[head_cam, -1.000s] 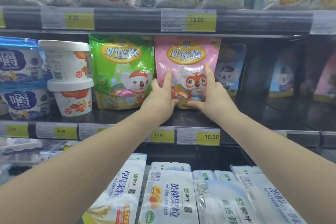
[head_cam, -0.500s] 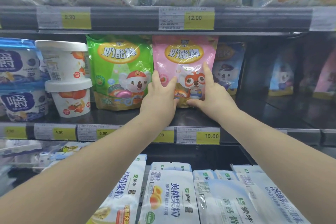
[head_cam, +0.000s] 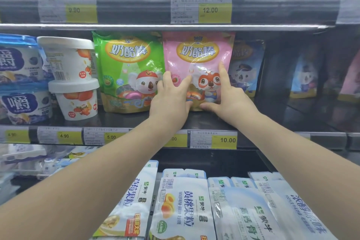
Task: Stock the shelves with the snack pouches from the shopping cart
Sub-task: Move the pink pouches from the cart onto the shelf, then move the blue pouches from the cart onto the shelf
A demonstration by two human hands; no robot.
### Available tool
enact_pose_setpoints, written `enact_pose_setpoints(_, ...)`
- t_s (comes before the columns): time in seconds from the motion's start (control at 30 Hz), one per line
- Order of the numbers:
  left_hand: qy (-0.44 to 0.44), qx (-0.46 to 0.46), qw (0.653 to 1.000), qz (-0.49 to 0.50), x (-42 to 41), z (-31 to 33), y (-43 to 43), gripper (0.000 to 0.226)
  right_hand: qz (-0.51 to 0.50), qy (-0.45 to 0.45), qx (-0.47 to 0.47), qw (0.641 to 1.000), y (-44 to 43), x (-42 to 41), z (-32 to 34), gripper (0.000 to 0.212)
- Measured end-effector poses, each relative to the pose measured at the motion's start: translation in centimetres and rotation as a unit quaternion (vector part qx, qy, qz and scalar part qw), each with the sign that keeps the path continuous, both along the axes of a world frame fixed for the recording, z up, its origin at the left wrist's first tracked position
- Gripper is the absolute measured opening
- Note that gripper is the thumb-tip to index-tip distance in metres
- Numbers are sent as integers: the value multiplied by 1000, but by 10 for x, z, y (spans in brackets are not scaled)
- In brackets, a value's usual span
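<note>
Both palms flat, fingers spread, left hand (head_cam: 171, 101) and right hand (head_cam: 228, 99) pressing pink pouch (head_cam: 198, 60) upright on shelf (head_cam: 194, 121), touching green pouch (head_cam: 128, 72). Nothing pinched. Could slump forward off shelf once let go; could nudge green pouch askew.

stacked yogurt tubs (head_cam: 72, 78), yellow price tags (head_cam: 224, 140)

both hands (head_cam: 171, 101) on pink pouch (head_cam: 197, 54) — upright
</note>
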State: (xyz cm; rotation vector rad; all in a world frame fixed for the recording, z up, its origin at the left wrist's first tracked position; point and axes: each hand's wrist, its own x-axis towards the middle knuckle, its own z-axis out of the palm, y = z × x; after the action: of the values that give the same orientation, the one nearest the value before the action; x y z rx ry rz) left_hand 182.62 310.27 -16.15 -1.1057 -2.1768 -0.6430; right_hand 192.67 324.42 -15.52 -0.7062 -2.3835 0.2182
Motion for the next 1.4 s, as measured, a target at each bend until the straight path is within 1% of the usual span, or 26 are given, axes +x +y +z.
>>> enact_pose_setpoints(0.13,16,6,1000,7,-1,0,0,67,-16,-8,59,998,-2,3,-2,115)
enact_pose_setpoints(0.23,42,12,999,25,-2,-2,1,67,-12,38,67,997,-2,9,-5,101)
enact_pose_setpoints(0.3,49,8,998,36,-4,-3,3,67,-16,74,83,994,-3,13,-7,87)
enact_pose_setpoints(0.4,44,-21,998,38,-3,-2,3,66,0,127,126,984,-7,18,-12,64)
enact_pose_setpoints(0.47,28,-57,998,28,0,2,-2,67,19,119,142,982,-11,25,-12,55)
enact_pose_setpoints(0.5,24,-80,996,19,2,5,-7,70,30,100,148,983,-13,30,-11,54)
enact_pose_setpoints(0.6,-7,-141,990,-10,10,21,-33,79,68,17,135,988,-28,46,4,55)
enact_pose_setpoints(0.7,-53,-184,981,0,27,50,-70,81,81,-75,98,989,-59,64,33,62)
enact_pose_setpoints(0.8,-89,-246,965,5,47,92,-112,73,88,-140,71,984,-94,79,69,64)
enact_pose_setpoints(0.93,-143,-256,956,16,67,157,-169,66,119,-202,17,972,-142,90,132,65)
enact_pose_setpoints(1.07,-185,-261,947,35,81,227,-219,67,164,-217,22,962,-187,100,209,67)
enact_pose_setpoints(1.1,-192,-262,945,43,84,245,-230,66,168,-211,27,963,-197,101,228,67)
enact_pose_setpoints(1.17,-186,-251,949,52,86,259,-238,67,163,-198,30,966,-202,103,245,64)
enact_pose_setpoints(1.23,-195,-243,948,69,102,292,-275,68,197,-183,31,963,-230,109,278,64)
enact_pose_setpoints(1.3,-196,-227,951,68,114,299,-290,67,207,-161,27,965,-242,111,289,63)
enact_pose_setpoints(1.4,-210,-225,942,132,132,309,-330,66,266,-134,13,955,-280,104,300,60)
